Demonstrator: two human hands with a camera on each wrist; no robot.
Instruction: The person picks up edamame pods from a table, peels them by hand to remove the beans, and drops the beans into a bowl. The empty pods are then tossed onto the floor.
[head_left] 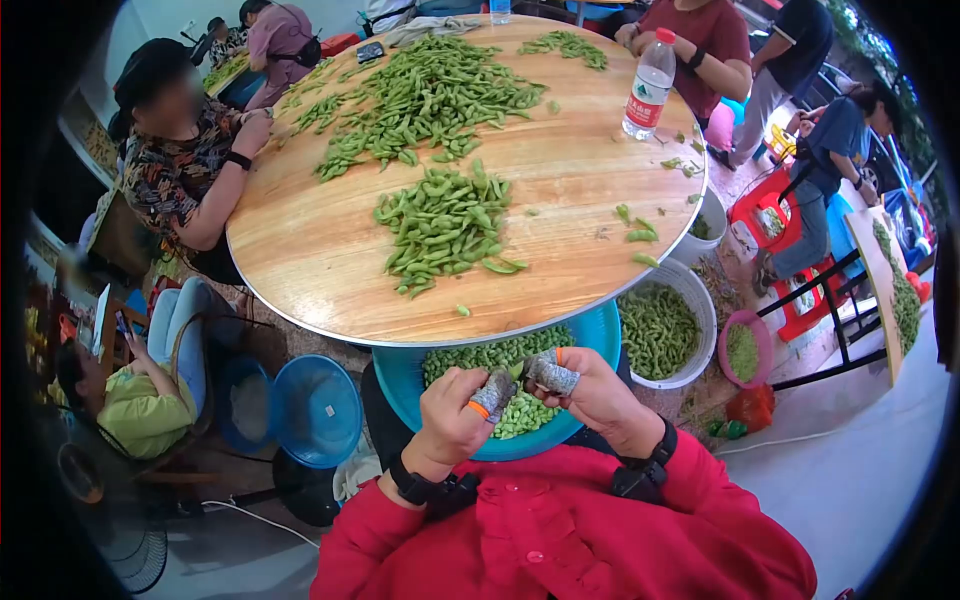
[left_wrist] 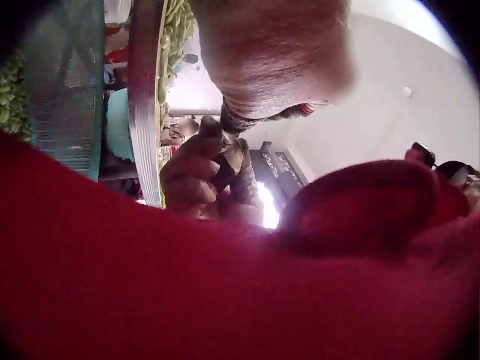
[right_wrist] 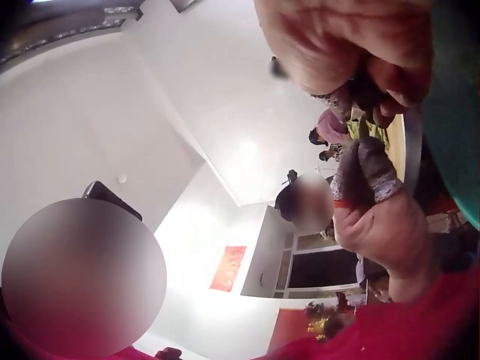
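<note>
Both hands meet over a teal basin point(head_left: 390, 395) of shelled green beans point(head_left: 528, 415). A small green edamame pod point(head_left: 516, 369) shows between the fingertips. My left hand point(head_left: 448, 415) pinches it from one side, my right hand point(head_left: 606, 402) from the other; the fingers cover most of it. Grey wraps with orange bands cover the thumbs. In the right wrist view the left hand point(right_wrist: 390, 229) faces the right hand point(right_wrist: 352, 45), tips close together. The left wrist view has the left hand point(left_wrist: 274, 52) near the camera and the right hand point(left_wrist: 196, 176) beyond.
A round wooden table point(head_left: 570, 230) ahead bears a near pile of pods point(head_left: 445, 225), a larger pile point(head_left: 430, 85) and a water bottle point(head_left: 650, 85). A white bucket of pods point(head_left: 658, 330) stands right, blue tubs point(head_left: 318, 410) left. Several people sit around.
</note>
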